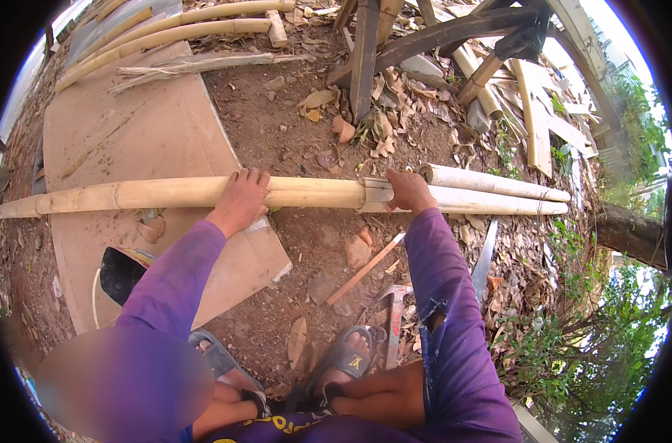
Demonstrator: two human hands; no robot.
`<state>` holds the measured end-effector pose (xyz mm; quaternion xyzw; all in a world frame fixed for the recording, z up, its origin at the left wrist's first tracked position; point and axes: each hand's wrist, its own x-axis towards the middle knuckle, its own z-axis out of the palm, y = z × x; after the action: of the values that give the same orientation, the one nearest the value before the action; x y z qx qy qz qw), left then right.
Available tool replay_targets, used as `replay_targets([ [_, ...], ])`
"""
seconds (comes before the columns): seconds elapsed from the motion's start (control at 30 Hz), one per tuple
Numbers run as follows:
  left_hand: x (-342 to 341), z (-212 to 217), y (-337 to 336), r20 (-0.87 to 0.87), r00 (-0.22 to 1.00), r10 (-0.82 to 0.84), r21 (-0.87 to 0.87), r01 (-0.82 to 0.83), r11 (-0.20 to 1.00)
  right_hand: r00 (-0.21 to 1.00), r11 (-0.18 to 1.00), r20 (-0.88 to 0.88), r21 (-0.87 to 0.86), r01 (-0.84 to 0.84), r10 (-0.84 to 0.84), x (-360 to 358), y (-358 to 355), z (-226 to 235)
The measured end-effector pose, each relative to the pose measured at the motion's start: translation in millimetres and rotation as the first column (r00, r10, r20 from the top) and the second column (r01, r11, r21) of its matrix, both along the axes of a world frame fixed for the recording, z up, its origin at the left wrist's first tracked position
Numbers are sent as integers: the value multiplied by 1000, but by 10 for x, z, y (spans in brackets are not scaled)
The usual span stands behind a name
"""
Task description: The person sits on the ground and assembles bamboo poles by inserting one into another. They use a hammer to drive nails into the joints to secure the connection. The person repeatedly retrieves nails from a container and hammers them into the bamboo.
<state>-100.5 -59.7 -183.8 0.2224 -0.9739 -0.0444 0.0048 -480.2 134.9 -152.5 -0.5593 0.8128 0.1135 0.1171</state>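
Note:
A long pale bamboo pole (159,193) lies crosswise before me, its left part over a brown cardboard sheet. My left hand (241,199) is wrapped over the top of the pole near its middle. Farther right, my right hand (411,190) grips the bamboo just past a joint, where a paler bamboo length (491,201) continues to the right. The undersides of both hands are hidden. A second, shorter bamboo piece (498,181) lies along the far side of that right end.
Near my sandalled feet lie a hammer (395,325), a saw blade (486,258) and a thin wooden strip (365,269). The cardboard (144,133) covers ground at left, with more bamboo poles (181,29) beyond. A dark timber frame (364,59) stands ahead; bushes (572,347) grow at right.

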Motion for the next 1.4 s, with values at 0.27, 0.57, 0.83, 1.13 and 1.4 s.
replay_targets([
  [0.27, 4, 15, 5, 3, 1000, 2, 0, -2, 1000, 1000, 1000, 5, -4, 8, -8, 25, -7, 20],
  [0.57, -2, 14, 2, 18, 1000, 7, 0, -7, 1000, 1000, 1000, -17, -21, -10, 9, 1, -1, -23],
  [0.83, -5, -10, -3, 17, 1000, 7, -15, -6, 1000, 1000, 999, -12, -49, -24, 23, -32, 10, -75],
  [1.13, -4, 9, 3, 11, 1000, 5, -12, -5, 1000, 999, 999, -26, -46, -28, 27, -8, 6, -55],
  [1.4, -5, 10, 5, 14, 1000, 1, -22, 0, 1000, 1000, 1000, -23, -13, -9, 8, 6, -9, -31],
])
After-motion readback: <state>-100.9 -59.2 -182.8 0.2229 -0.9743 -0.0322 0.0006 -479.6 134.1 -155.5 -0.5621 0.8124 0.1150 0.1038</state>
